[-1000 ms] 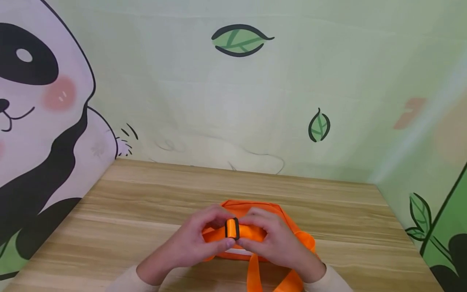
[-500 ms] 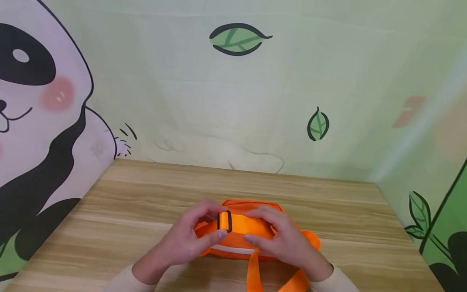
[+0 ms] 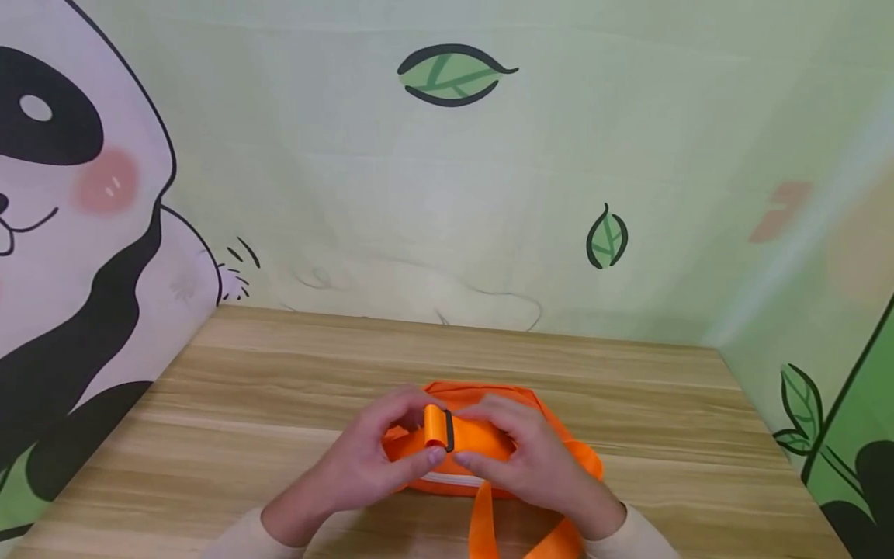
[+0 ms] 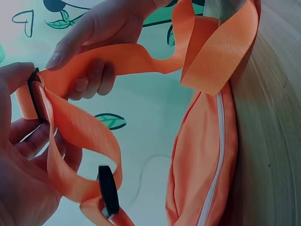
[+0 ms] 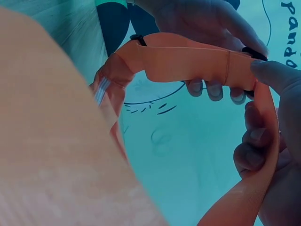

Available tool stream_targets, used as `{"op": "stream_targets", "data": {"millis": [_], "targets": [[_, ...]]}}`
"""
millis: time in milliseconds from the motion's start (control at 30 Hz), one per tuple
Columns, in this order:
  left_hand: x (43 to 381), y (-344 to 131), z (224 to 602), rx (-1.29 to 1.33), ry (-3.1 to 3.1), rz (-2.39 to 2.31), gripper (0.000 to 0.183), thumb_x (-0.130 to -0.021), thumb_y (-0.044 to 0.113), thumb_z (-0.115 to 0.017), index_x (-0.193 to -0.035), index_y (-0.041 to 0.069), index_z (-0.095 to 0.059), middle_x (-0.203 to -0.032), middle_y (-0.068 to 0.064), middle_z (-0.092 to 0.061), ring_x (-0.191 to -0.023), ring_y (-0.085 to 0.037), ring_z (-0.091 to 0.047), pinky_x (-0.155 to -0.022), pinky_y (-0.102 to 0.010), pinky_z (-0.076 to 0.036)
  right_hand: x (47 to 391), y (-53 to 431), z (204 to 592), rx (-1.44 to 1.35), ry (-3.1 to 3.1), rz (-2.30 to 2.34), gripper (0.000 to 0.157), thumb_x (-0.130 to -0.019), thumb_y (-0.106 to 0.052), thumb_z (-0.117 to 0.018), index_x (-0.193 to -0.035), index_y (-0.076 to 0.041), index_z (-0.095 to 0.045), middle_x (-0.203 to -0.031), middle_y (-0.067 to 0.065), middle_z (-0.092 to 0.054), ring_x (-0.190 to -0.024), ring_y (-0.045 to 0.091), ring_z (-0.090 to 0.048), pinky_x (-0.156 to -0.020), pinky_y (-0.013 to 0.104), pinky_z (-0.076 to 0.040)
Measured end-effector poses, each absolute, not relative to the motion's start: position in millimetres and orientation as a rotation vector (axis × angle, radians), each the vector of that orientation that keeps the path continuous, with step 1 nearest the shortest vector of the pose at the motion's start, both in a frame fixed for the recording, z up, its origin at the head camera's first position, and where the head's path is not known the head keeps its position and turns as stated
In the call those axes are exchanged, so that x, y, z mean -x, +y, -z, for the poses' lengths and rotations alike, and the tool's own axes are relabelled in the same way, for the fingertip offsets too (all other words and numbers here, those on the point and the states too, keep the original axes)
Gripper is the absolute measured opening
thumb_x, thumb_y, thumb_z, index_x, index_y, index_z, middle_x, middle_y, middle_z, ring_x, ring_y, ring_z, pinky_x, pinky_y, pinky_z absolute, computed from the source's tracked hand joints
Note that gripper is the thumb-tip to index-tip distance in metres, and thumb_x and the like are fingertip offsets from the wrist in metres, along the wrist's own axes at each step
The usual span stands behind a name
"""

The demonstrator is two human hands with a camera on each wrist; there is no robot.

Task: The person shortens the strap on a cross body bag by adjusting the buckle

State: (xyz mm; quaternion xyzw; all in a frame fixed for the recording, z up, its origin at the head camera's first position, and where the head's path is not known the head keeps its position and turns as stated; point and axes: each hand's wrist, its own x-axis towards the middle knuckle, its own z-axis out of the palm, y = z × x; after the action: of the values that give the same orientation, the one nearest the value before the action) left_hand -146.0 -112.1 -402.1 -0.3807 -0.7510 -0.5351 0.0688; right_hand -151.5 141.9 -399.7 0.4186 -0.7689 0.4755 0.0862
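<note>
An orange bag [image 3: 482, 394] with a white zipper lies on the table, partly covered by both hands. Above it the hands hold its orange strap [image 3: 483, 440] at a black slider buckle [image 3: 449, 432]. My left hand [image 3: 363, 450] pinches the strap at the slider between thumb and fingers; a fold of webbing bulges out on the slider's left side. Just right of the slider, my right hand [image 3: 531, 454] grips the strap, its thumb on the near face and fingers behind. In the left wrist view a second black buckle [image 4: 108, 190] hangs lower on the strap loop.
A wooden table [image 3: 279, 373] carries the bag. Loose strap [image 3: 482, 524] trails toward the near edge, below the right hand. Behind stands a pale green wall [image 3: 314, 155] printed with leaves and a panda [image 3: 188, 248].
The hands spread slightly apart half a second ago, with the slider shifted left, and are now close together again. The slider has turned more edge-on and the webbing fold beside it bulges further.
</note>
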Motion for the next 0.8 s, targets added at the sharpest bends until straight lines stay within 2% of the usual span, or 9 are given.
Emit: {"op": "stream_targets", "data": {"millis": [233,333,500,700,800], "targets": [[145,-113,402,1.097,-2.266,1.586,0.029,-0.096,0.014,-0.082,-0.121,0.020,-0.070,-0.107,0.003,-0.070,-0.092,-0.013,-0.064,-0.085,-0.030,-0.059,149,142,399,-1.223,-2.361,-1.334,0.038,-0.097,-0.021,-0.083,-0.133,-0.016,-0.072,-0.113,-0.002,-0.073,-0.084,0.004,-0.059,-0.066,0.021,-0.055],[145,-116,402,1.059,-2.264,1.588,0.030,-0.096,0.013,-0.082,-0.122,0.019,-0.070,-0.105,0.004,-0.070,-0.092,-0.013,-0.064,-0.086,-0.030,-0.058,149,148,401,-1.172,-2.404,-1.305,0.040,-0.097,-0.024,-0.084,-0.134,-0.018,-0.071,-0.117,-0.005,-0.073,-0.090,0.006,-0.062,-0.074,0.024,-0.058],[146,-121,401,1.031,-2.265,1.568,0.030,-0.096,0.013,-0.082,-0.122,0.021,-0.070,-0.103,0.005,-0.068,-0.092,-0.013,-0.063,-0.085,-0.029,-0.057,151,161,406,-1.142,-2.389,-1.276,0.045,-0.092,-0.018,-0.088,-0.134,-0.018,-0.071,-0.120,-0.005,-0.074,-0.099,0.008,-0.065,-0.087,0.027,-0.058],[146,-122,401,1.046,-2.259,1.569,0.031,-0.096,0.012,-0.081,-0.123,0.021,-0.070,-0.105,0.004,-0.069,-0.092,-0.014,-0.064,-0.085,-0.030,-0.059,152,164,410,-1.200,-2.317,-1.222,0.043,-0.092,-0.018,-0.087,-0.133,-0.017,-0.071,-0.112,-0.004,-0.072,-0.091,0.007,-0.061,-0.078,0.023,-0.055],[145,-121,401,1.033,-2.261,1.587,0.033,-0.095,0.011,-0.082,-0.125,0.020,-0.070,-0.107,0.003,-0.069,-0.093,-0.014,-0.065,-0.087,-0.029,-0.059,152,162,411,-1.218,-2.281,-1.199,0.040,-0.095,-0.020,-0.085,-0.132,-0.016,-0.071,-0.113,-0.003,-0.072,-0.092,0.007,-0.061,-0.078,0.022,-0.054]]}}
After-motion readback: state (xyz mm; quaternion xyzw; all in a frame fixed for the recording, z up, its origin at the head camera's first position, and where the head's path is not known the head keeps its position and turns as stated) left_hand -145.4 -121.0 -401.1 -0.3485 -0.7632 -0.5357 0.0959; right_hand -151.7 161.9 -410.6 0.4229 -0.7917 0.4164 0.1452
